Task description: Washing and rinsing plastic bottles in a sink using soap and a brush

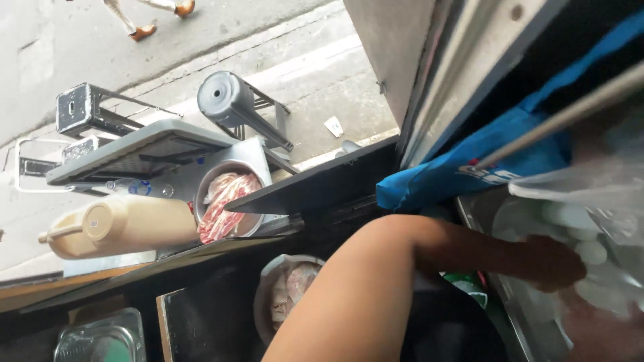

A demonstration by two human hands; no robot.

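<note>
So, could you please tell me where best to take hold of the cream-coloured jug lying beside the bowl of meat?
Probably by the looped handle at its capped end, coming from the left: the jug lies on its side, that end pointing away from the meat bowl.

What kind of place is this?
Probably a street food stall beside a pavement: a metal bowl of raw sliced meat, a beige jug, and stools outside on the concrete.
</note>
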